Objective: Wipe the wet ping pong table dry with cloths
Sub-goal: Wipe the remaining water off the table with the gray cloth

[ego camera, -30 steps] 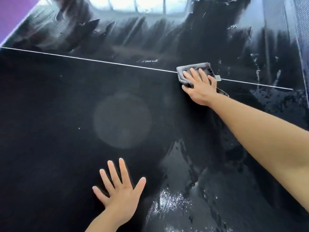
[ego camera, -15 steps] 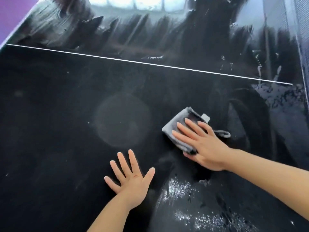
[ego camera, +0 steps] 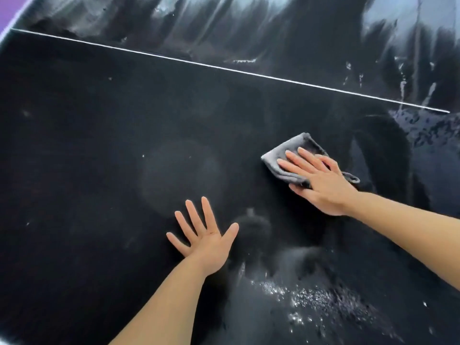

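The cloth, grey and folded, lies flat on the dark bench at about 3 o'clock from the middle of your view. Your right hand presses on it with straight fingers held close together, pointing toward 10 o'clock; a small loop of the cloth sticks out past the hand at 3 o'clock. Your left hand rests palm down on the bare bench at 7 o'clock from the cloth, well apart from it, fingers spread wide. Water drops glisten on the bench at 6 o'clock from the cloth, near the right forearm. A white line crosses the bench at 12 o'clock, and beyond it the surface shines wet and streaked. More wet patches sit at 2 o'clock.
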{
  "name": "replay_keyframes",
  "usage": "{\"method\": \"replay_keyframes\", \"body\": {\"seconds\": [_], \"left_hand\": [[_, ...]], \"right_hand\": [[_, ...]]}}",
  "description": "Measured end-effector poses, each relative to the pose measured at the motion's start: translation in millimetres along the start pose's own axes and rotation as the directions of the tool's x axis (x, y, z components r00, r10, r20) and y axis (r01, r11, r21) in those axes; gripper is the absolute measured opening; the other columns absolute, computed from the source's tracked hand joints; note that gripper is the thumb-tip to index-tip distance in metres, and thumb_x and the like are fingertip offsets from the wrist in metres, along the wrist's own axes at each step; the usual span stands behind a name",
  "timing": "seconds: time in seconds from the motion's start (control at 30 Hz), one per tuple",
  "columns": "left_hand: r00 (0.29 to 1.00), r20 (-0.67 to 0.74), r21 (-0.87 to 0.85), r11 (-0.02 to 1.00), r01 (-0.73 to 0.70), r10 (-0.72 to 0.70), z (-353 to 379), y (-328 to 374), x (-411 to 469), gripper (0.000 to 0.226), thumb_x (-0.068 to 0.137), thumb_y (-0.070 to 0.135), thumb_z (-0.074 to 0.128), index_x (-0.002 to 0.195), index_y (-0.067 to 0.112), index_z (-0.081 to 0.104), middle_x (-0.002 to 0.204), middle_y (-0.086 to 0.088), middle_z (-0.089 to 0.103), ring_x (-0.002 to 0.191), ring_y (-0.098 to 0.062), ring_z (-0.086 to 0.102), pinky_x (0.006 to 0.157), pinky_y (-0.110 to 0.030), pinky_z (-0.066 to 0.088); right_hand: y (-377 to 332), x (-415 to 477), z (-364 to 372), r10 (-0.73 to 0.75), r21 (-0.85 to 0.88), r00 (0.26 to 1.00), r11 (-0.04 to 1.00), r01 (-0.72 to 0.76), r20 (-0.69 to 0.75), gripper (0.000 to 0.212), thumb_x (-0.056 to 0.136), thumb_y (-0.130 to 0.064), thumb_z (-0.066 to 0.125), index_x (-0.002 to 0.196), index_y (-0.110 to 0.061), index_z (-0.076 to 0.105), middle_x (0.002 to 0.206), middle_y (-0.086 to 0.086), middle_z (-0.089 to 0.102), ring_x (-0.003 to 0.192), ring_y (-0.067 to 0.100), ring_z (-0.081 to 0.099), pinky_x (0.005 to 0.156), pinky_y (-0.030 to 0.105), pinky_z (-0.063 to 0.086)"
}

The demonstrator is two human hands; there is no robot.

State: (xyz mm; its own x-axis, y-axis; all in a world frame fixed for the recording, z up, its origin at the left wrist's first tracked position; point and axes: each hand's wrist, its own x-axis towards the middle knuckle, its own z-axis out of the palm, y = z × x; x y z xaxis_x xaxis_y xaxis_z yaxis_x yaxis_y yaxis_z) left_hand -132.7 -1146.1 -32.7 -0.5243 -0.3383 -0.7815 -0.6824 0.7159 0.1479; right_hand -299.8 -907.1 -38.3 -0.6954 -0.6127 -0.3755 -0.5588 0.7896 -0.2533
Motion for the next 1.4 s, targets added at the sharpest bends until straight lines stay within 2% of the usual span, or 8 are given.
{"method": "replay_keyframes", "body": {"seconds": [0.17,0.27,0.33,0.53,0.77,0.83,1.03,1.4], "left_hand": [[0.997,-0.067,0.088,0.996,-0.022,0.028,-5.1,-1.1,-4.5,0.092,0.091,0.078,0.02,0.144,0.036,-0.042,0.155,-0.005,-0.044,0.144,-0.033,-0.039,0.116,-0.061,-0.017],[0.946,-0.324,-0.104,0.993,-0.064,0.027,-47.5,-7.9,13.6,0.091,0.086,0.081,0.04,0.154,0.045,-0.008,0.165,-0.001,-0.018,0.153,-0.023,-0.015,0.123,-0.051,-0.005],[0.95,-0.299,-0.208,0.978,0.03,-0.093,-86.9,-15.8,42.5,0.116,0.069,0.092,0.05,0.151,0.051,-0.023,0.164,0.002,-0.028,0.153,-0.022,-0.022,0.122,-0.054,-0.006],[0.978,-0.149,-0.094,0.987,0.132,-0.145,-108.5,-20.7,85.2,0.143,0.046,0.099,0.057,0.124,0.053,-0.054,0.147,0.001,-0.055,0.14,-0.029,-0.046,0.115,-0.063,-0.017],[0.985,-0.103,-0.089,0.988,0.129,-0.138,-112.9,-23.7,83.2,0.143,0.047,0.099,0.057,0.123,0.053,-0.055,0.146,0.001,-0.057,0.138,-0.03,-0.048,0.115,-0.065,-0.018],[0.984,-0.109,-0.092,0.987,0.133,-0.143,-113.2,-23.3,81.6,0.143,0.047,0.098,0.057,0.122,0.053,-0.056,0.145,0.001,-0.057,0.139,-0.03,-0.048,0.115,-0.065,-0.017],[0.987,-0.101,-0.096,0.988,0.118,-0.127,-112.6,-25.0,83.2,0.142,0.049,0.098,0.058,0.121,0.053,-0.056,0.145,0.001,-0.058,0.138,-0.03,-0.048,0.114,-0.064,-0.018],[0.984,-0.119,-0.053,0.99,0.128,-0.134,-111.8,-21.5,82.7,0.144,0.044,0.102,0.053,0.124,0.051,-0.055,0.147,-0.002,-0.056,0.142,-0.034,-0.043,0.115,-0.066,-0.015]], "right_hand": [[-3.1,119.7,-48.6,0.34,0.156,0.938,0.932,-0.327,-0.063,0.06,0.102,-0.059,0.025,0.156,-0.048,0.003,0.166,-0.019,-0.008,0.152,0.006,-0.014,0.12,0.035,-0.006],[-16.1,177.3,-69.3,0.408,0.203,0.911,0.899,-0.389,-0.058,0.062,0.101,-0.059,0.023,0.158,-0.044,0.002,0.167,-0.016,-0.011,0.152,0.01,-0.016,0.121,0.039,-0.006],[-21.0,206.3,-78.0,0.42,0.195,0.905,0.896,-0.399,-0.075,0.064,0.1,-0.059,0.022,0.158,-0.043,0.001,0.167,-0.015,-0.012,0.153,0.013,-0.017,0.122,0.041,-0.006],[-31.6,283.9,-99.2,0.379,0.139,0.917,0.922,-0.361,-0.128,0.065,0.099,-0.06,0.021,0.158,-0.039,0.003,0.167,-0.014,-0.01,0.153,0.015,-0.015,0.122,0.045,-0.006],[-79.2,283.6,-80.8,-0.067,0.035,0.994,0.997,0.071,-0.092,0.057,0.101,-0.06,0.027,0.155,-0.049,0.014,0.166,-0.02,0.003,0.154,0.007,-0.005,0.123,0.04,-0.004],[-68.0,288.5,-93.8,-0.049,0.07,0.996,0.996,0.054,-0.073,0.055,0.101,-0.059,0.027,0.154,-0.05,0.016,0.166,-0.021,0.007,0.153,0.004,-0.003,0.122,0.038,-0.001],[-9.8,288.2,-114.7,0.433,0.176,0.894,0.895,-0.41,-0.119,0.063,0.102,-0.054,0.021,0.159,-0.034,0.005,0.168,-0.012,-0.004,0.154,0.009,-0.007,0.123,0.04,-0.001],[-138.4,286.4,-82.1,0.118,0.195,0.993,0.975,-0.111,-0.026,0.063,0.102,-0.057,0.025,0.159,-0.036,0.008,0.168,-0.013,-0.003,0.153,0.011,-0.012,0.122,0.043,-0.009]]}}
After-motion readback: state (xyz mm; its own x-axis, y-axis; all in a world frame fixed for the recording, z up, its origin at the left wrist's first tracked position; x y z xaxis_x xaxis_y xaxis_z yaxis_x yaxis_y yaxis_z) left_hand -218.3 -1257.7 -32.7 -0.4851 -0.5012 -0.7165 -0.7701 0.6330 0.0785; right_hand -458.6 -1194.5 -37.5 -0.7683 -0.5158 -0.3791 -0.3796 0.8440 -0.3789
